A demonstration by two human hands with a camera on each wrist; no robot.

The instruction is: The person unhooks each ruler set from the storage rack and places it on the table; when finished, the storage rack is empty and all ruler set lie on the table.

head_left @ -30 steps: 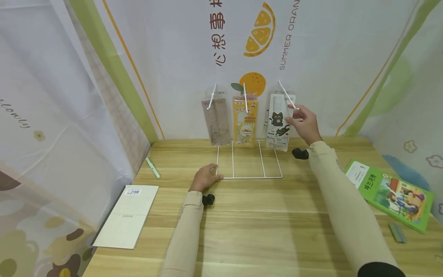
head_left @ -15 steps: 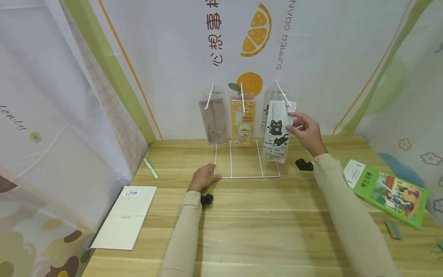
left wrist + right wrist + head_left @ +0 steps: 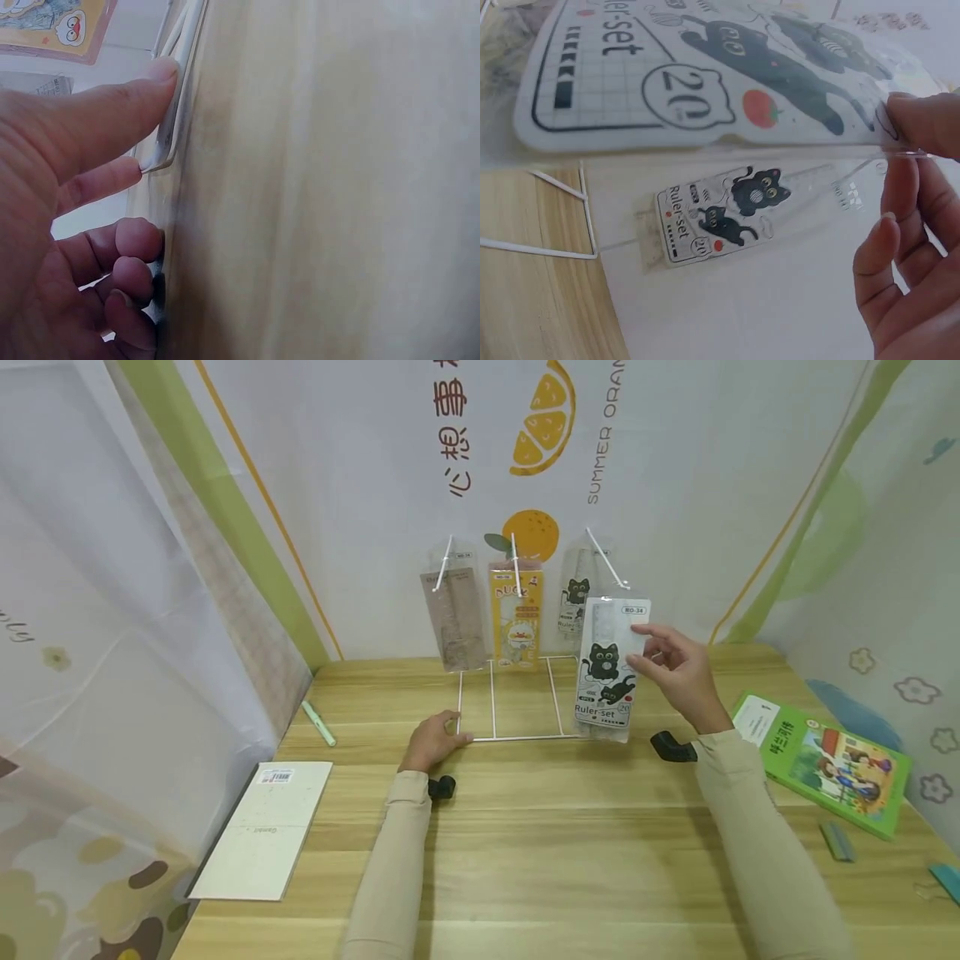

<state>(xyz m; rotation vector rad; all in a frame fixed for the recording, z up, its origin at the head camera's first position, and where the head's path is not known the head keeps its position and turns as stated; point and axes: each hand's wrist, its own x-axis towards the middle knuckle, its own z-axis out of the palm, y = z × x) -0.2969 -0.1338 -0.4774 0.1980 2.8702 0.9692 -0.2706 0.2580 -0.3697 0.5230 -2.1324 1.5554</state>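
Observation:
My right hand (image 3: 678,672) pinches the right edge of a clear-wrapped ruler set (image 3: 606,664) printed with black cats, between thumb and fingers. The pack's top edge is right at the tip of the right-hand hook (image 3: 609,560). Behind it, a second cat ruler set (image 3: 716,214) hangs further back on that hook. At the near left corner of the white wire rack (image 3: 517,739), my left hand (image 3: 433,741) grips the base wire, thumb on top and index finger at the corner, the other fingers curled beside it.
A yellow duck pack (image 3: 516,618) and a brownish pack (image 3: 454,618) hang on the other hooks. On the table lie a pale notebook (image 3: 262,831), a light green pen (image 3: 318,723), a green book (image 3: 825,760) and a small grey-green object (image 3: 836,842). A printed curtain (image 3: 360,485) stands behind.
My right hand has drawn the front ruler set forward and down along the hook to its tip, apart from the one behind. My left hand stays at the rack's corner.

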